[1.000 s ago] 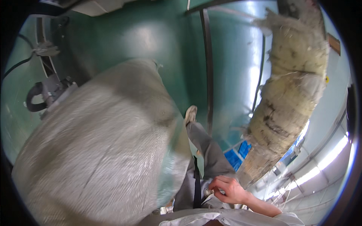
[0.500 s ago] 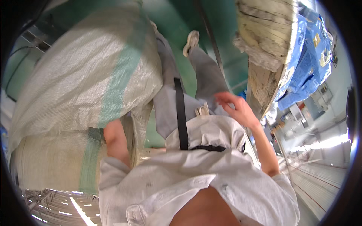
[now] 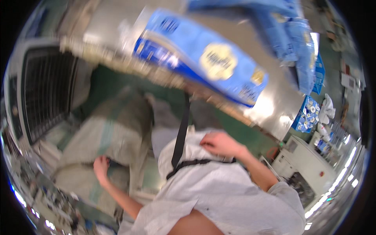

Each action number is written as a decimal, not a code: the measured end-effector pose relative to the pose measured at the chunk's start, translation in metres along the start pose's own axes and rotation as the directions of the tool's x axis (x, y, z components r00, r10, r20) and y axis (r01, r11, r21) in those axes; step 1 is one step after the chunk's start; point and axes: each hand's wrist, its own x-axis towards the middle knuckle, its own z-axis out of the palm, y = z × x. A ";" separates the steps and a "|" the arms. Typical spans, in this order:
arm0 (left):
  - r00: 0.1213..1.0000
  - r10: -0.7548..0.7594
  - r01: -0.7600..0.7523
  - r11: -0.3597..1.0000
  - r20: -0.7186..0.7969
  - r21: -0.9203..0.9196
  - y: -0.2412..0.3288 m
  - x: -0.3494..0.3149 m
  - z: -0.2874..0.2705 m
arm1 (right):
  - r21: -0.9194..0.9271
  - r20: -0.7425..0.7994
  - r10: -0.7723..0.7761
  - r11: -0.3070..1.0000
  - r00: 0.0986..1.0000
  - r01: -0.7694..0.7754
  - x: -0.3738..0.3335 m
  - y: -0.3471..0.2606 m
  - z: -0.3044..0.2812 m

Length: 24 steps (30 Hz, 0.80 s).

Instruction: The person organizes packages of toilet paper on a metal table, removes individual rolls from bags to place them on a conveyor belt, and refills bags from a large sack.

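Head view: left hand [image 3: 101, 167] at woven sack [image 3: 122, 135], left side; right hand [image 3: 222, 144] bent before white garment [image 3: 219, 180]; both grips blurred, cannot tell. Blue package [image 3: 192, 51] on far table [image 3: 272, 111].

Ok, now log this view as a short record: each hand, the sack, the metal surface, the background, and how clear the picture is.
Left hand: at a fold of the woven sack; the hand shows no clear grip
Right hand: fingers bent, in front of the waist; nothing held can be made out
Sack: pale, green-striped, on the person's left
Metal surface: a long blue package lies along its near edge
Background: white machine at right
Clarity: blurred in places
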 end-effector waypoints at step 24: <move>0.681 0.680 -0.662 0.730 0.271 -0.167 0.522 0.090 0.044 | -0.306 -0.730 -0.168 0.947 0.663 -0.097 0.308 0.010 -0.151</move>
